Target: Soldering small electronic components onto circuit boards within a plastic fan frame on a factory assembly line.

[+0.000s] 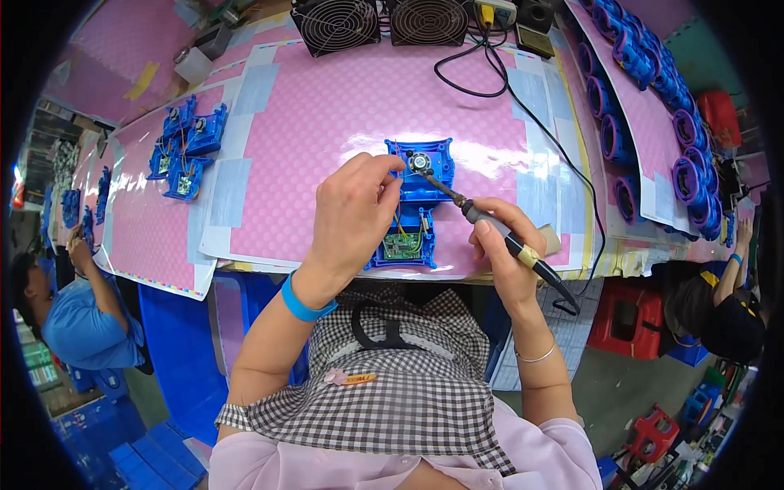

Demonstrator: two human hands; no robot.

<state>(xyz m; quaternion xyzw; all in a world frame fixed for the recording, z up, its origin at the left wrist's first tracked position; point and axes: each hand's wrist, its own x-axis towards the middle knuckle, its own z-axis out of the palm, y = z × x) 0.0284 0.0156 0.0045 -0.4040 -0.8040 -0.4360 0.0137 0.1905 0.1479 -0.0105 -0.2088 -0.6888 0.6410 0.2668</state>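
Observation:
My right hand [513, 282] grips a soldering iron [470, 211] like a pen. Its tip touches or nearly touches a small round speaker [420, 162] in the upper blue plastic housing half [442, 189]. At the left side of that half, my left hand [351, 216] has thumb and forefinger pinched together; whatever lies between them, perhaps a thin wire, is too small to make out. Below sits a second blue housing half [429, 260] holding a green circuit board [400, 245]. Thin wires run between the halves, partly hidden by my left fingers.
Pink patterned sheeting [327, 106] covers the table. Several blue housings [196, 135] lie at left. Two black fans [336, 24] stand at the back, near a black cable [549, 131]. A raised shelf on the right carries blue ring-shaped parts [633, 61]. Other people sit at both sides.

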